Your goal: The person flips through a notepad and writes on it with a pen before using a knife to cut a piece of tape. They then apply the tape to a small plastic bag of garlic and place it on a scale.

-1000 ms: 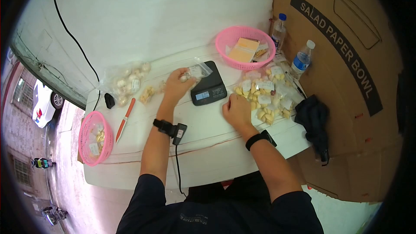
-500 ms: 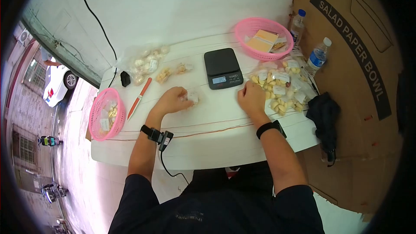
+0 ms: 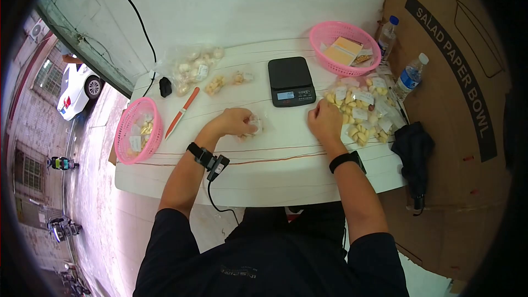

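My left hand (image 3: pixel 236 122) is closed on the edge of a small clear plastic bag (image 3: pixel 256 125) with a white label, lying on the table. Its contents are mostly hidden by the fingers. My right hand (image 3: pixel 325 121) rests as a fist on the tabletop, with no object showing in it. Just to its right lie several clear bags of pale yellow peeled garlic cloves (image 3: pixel 360 113), some with white labels. A black digital scale (image 3: pixel 290 80) with a lit display stands between and beyond my hands, with nothing on its platform.
Left are a pink basket (image 3: pixel 156 138) with bagged cloves and an orange-handled knife (image 3: pixel 183 111). Behind lie small bags (image 3: pixel 215 84) and a large bag of whitish bulbs (image 3: pixel 190 71). Right are another pink basket (image 3: pixel 345 70), water bottles (image 3: pixel 410 77), a black umbrella (image 3: pixel 412 151) and cardboard (image 3: pixel 440 104).
The camera view has shifted slightly, so the table's contents sit a little farther right. My left hand still grips the small bag, and the right fist stays beside the garlic bags.
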The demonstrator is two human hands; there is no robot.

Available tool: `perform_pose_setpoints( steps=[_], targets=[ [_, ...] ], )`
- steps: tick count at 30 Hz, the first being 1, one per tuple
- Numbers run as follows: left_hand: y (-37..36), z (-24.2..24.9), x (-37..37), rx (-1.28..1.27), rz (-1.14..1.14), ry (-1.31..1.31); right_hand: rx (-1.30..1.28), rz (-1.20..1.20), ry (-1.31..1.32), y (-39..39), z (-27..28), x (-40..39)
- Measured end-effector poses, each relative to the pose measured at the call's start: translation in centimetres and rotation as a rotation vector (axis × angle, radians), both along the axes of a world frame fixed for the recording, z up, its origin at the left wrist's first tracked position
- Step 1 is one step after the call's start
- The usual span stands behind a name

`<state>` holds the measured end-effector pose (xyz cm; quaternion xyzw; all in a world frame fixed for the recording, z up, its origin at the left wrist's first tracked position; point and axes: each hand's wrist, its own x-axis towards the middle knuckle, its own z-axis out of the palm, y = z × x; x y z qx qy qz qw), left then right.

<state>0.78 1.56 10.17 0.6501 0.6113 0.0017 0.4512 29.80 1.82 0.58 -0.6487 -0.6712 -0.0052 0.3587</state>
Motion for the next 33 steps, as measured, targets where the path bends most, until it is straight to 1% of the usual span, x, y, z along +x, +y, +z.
perform_pose_setpoints(
  steps=[1, 3, 4, 6, 10, 12, 14, 16, 18, 19, 21, 22, 23, 24, 25, 27, 28, 30, 31, 33],
  targets=[
    [0.0, -0.4, -0.2, 0.001, 0.0, 0.0, -0.008, 0.001, -0.001, 0.0, 0.0, 0.0],
    [0.0, -1.2, -0.4, 0.174, -0.068, -0.004, -0.007, 0.007, 0.002, 0.0, 0.0, 0.1],
    [-0.2, -1.2, -0.6, 0.174, -0.07, -0.003, -0.007, 0.012, 0.004, 0.0, 0.0, 0.1],
    [-0.7, -1.2, -1.0, 0.569, -0.023, -0.093, 0.003, 0.009, 0.005, 0.0, 0.1, 0.0],
    [-1.4, -2.7, -0.9, 0.627, -0.05, -0.076, -0.004, 0.008, 0.012, -0.2, 0.4, -0.1],
    [-1.4, -3.0, -0.8, 0.645, -0.108, -0.011, -0.018, 0.013, 0.017, 0.0, 0.4, 0.0],
    [-1.6, -3.1, -0.5, 0.662, -0.092, -0.021, -0.037, 0.017, 0.023, -0.1, 0.2, 0.1],
    [-1.9, -2.6, -0.2, 0.681, -0.068, -0.031, 0.031, 0.007, 0.017, -0.1, 0.1, 0.0],
    [-1.3, -1.9, 0.0, 0.427, -0.071, 0.092, 0.003, 0.008, 0.021, 0.0, 0.1, -0.1],
    [-1.3, -2.0, -0.2, 0.429, -0.073, 0.092, -0.027, 0.005, 0.027, 0.1, 0.1, 0.0],
    [-1.6, -2.3, -0.6, 0.407, 0.003, -0.129, -0.006, 0.019, 0.034, 0.0, 0.2, 0.1],
    [-1.5, -2.5, -0.6, 0.405, 0.004, -0.131, 0.014, 0.038, 0.041, -0.1, 0.3, 0.1],
    [-1.2, -2.6, -0.7, 0.365, -0.014, -0.198, 0.012, 0.041, 0.039, -0.2, 0.4, 0.1],
    [-1.3, -2.6, -0.9, 0.325, -0.031, -0.265, -0.016, 0.018, 0.039, -0.2, 0.5, 0.0],
    [-1.6, -2.9, -0.8, 0.325, -0.026, -0.266, -0.044, -0.004, 0.039, -0.3, 0.7, -0.1],
    [-2.0, -3.4, -0.2, 0.57, -0.077, -0.155, -0.019, 0.009, 0.038, -0.2, 0.5, -0.1],
    [-2.0, -3.4, -0.2, 0.574, -0.075, -0.157, 0.004, 0.015, 0.042, -0.1, 0.4, 0.0],
    [-2.1, -3.6, -0.2, 0.682, 0.048, -0.024, 0.006, 0.009, 0.045, -0.1, 0.2, 0.0],
    [-2.0, -4.1, -0.5, 0.683, 0.051, -0.024, 0.007, 0.004, 0.05, -0.1, 0.2, -0.1],
    [-2.1, -4.5, -0.9, 0.848, 0.068, -0.062, -0.011, 0.003, 0.055, -0.2, 0.3, -0.1]
  ],
)
